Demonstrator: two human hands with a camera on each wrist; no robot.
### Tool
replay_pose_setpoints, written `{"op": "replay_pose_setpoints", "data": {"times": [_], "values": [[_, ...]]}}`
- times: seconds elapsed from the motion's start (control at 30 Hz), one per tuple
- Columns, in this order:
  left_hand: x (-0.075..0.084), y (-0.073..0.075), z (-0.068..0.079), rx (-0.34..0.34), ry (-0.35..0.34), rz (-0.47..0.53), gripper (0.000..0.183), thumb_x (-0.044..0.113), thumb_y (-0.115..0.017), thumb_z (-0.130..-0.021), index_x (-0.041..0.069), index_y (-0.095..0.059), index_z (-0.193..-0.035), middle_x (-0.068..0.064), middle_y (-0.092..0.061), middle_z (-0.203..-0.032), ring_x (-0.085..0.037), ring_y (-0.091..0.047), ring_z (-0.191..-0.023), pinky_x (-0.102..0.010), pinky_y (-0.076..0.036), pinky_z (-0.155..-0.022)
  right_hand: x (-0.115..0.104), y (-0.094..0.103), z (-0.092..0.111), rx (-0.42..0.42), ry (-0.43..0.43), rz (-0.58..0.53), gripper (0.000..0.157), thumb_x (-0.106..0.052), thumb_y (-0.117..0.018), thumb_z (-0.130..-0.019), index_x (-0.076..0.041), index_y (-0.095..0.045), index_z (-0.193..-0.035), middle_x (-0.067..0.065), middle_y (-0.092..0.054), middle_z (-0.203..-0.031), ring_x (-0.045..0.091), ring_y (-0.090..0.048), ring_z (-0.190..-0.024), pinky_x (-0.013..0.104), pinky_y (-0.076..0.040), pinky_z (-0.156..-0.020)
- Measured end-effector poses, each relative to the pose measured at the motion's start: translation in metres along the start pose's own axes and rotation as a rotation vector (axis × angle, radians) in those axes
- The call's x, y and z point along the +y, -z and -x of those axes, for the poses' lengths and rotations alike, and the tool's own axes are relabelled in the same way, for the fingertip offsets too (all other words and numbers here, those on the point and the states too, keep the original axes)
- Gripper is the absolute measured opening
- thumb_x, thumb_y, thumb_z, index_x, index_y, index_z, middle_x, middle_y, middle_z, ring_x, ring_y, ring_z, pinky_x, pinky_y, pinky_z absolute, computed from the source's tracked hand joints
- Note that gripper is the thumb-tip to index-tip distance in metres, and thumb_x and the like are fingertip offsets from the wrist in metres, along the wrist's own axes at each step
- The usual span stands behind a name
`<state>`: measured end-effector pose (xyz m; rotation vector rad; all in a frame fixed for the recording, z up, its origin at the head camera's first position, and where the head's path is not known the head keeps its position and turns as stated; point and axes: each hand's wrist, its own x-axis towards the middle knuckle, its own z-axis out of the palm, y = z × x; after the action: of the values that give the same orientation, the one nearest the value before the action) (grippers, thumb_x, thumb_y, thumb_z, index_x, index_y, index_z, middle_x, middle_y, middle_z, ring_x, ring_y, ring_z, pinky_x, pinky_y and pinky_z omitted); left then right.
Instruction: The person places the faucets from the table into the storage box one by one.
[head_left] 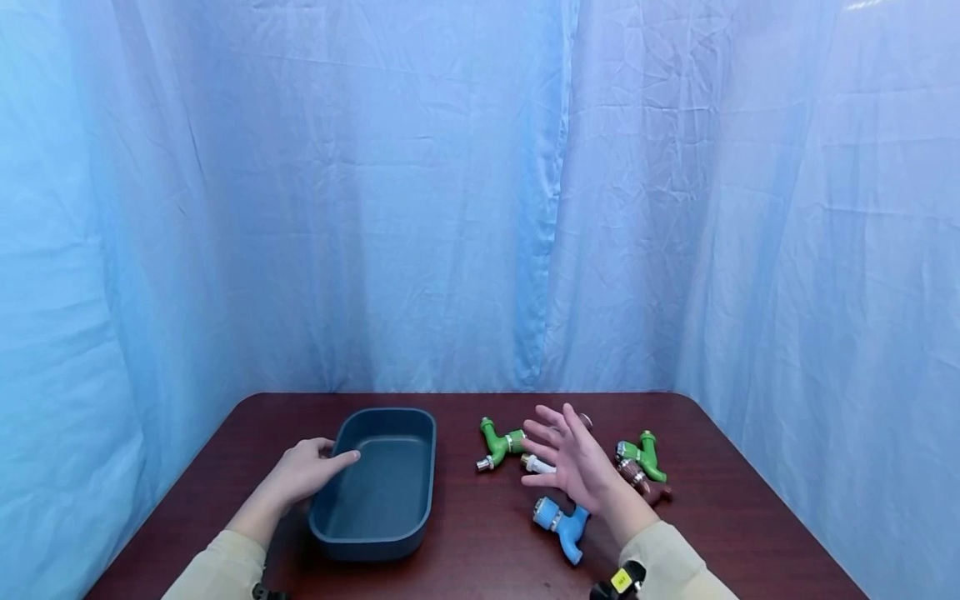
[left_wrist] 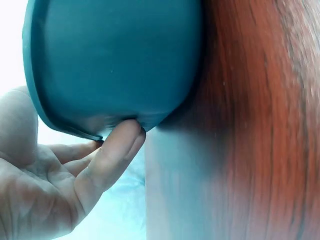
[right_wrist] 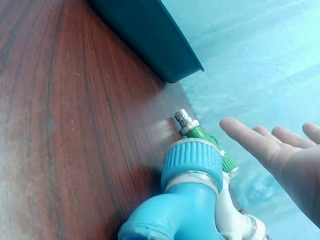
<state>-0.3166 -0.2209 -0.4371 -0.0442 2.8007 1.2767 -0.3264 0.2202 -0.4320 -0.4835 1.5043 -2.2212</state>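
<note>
My left hand point(head_left: 306, 473) grips the left rim of a dark blue-grey rectangular tub point(head_left: 375, 546), thumb over the edge and fingers against the outer wall. In the left wrist view the tub point(left_wrist: 115, 60) stands on the table. With fingers spread, my right hand point(head_left: 573, 462) hovers over a group of plastic taps and holds nothing. Below it lies a blue tap point(head_left: 572, 533); a white tap point(head_left: 538, 465) is partly hidden behind the fingers. A green tap point(head_left: 497, 443) lies to its left. To its right are another green tap point(head_left: 649, 458) and a brown tap point(head_left: 636, 475).
The dark red wooden table point(head_left: 465, 533) has rounded far corners. Light blue curtains point(head_left: 450, 208) hang behind it and on both sides. A metal-ended piece point(head_left: 586, 422) shows just beyond the right hand, mostly hidden. Both wrists wear dark camera mounts.
</note>
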Motion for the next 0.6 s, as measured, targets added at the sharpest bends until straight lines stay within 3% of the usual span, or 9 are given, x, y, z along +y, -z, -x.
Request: {"op": "replay_pose_setpoints", "data": {"times": [0.27,0.6], "values": [[0.005,-0.011,0.000,-0.006,-0.002,0.040,0.089,0.060,-0.069,-0.089,-0.011,-0.050,-0.139,-0.026,-0.065,-0.118,-0.032,-0.069,-0.090,-0.044,-0.060,-0.053,0.000,0.005,0.004,0.003,0.005,-0.012,0.079,-0.064,-0.026,-0.104,-0.018,-0.003,-0.163,0.017,-0.006,-0.168,0.042,-0.005,-0.153,0.073,-0.027,-0.109],[0.013,-0.022,-0.002,-0.017,-0.003,0.081,0.086,0.056,-0.069,-0.091,-0.011,-0.049,-0.141,-0.026,-0.063,-0.120,-0.033,-0.070,-0.093,-0.045,-0.060,-0.053,-0.005,0.013,0.012,0.067,-0.007,-0.025,0.080,-0.065,-0.029,-0.103,-0.019,-0.006,-0.164,0.017,-0.010,-0.168,0.043,-0.010,-0.152,0.072,-0.029,-0.108]]}}
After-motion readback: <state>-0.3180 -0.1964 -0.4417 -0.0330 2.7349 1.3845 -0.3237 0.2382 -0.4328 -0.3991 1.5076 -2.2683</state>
